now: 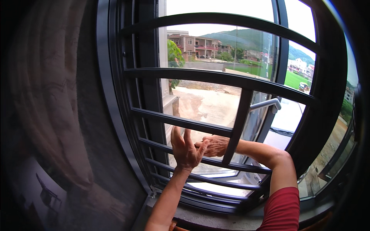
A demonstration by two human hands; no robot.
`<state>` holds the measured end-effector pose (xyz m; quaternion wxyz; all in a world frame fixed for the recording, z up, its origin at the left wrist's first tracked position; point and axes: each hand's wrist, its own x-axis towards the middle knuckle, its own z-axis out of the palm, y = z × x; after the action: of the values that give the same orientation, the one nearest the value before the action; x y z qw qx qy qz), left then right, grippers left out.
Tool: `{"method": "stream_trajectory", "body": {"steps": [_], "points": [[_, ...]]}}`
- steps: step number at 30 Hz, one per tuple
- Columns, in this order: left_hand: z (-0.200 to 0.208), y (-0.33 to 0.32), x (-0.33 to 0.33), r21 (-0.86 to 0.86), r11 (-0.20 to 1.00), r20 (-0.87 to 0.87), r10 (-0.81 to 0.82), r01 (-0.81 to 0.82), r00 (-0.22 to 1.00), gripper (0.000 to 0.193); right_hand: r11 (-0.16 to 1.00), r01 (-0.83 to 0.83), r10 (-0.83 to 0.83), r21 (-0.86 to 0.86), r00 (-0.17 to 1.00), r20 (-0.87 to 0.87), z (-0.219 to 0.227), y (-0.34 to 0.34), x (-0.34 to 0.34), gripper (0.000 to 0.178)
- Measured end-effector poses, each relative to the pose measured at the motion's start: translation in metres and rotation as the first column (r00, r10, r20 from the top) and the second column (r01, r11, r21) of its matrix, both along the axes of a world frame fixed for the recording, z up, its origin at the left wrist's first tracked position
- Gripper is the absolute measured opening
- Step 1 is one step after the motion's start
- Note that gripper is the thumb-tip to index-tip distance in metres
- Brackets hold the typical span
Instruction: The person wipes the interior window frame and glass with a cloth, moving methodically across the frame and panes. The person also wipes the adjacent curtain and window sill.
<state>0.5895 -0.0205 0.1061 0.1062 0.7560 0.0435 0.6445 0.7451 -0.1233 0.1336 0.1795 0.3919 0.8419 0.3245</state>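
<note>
Right arm (283, 169) threads a gap between bars (208, 128), right grip (216, 146) unclear, left grip (187, 154) wide

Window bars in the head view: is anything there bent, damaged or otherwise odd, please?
Nothing looks clearly damaged. The window bars appear bowed, probably only from fisheye distortion. One unusual thing: the right arm passes behind the upright bar, so the right hand is on its far side, close to the left hand.

Gaps between black horizontal metal bars (219, 78)
They are wider at upper centre, tighter at lower centre; right of centre, a black upright metal post (239, 119) and a grey angled metal handle (266, 103) obstruct.
</note>
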Motion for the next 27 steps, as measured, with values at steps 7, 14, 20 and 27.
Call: {"method": "stream_trajectory", "body": {"steps": [7,14,20,27], "points": [[-0.005,0.006,0.004,-0.028,1.0,-0.104,-0.006,0.003,0.995,0.07,0.679,-0.217,-0.138,0.701,0.9,0.413,0.067,-0.015,0.01,0.052],[-0.003,0.005,0.005,0.025,0.997,-0.123,0.07,-0.067,0.99,0.059,0.578,0.293,-0.11,0.762,0.953,-0.282,0.12,-0.04,-0.022,0.049],[0.0,0.003,0.004,0.043,0.996,-0.187,0.089,-0.083,0.978,0.058,0.864,0.433,-0.339,0.257,0.878,-0.339,0.041,-0.08,-0.009,0.034],[0.001,0.003,0.004,0.032,0.997,-0.199,0.076,-0.071,0.977,0.044,0.47,0.881,-0.879,0.062,0.461,0.12,0.028,-0.118,-0.016,0.013]]}}
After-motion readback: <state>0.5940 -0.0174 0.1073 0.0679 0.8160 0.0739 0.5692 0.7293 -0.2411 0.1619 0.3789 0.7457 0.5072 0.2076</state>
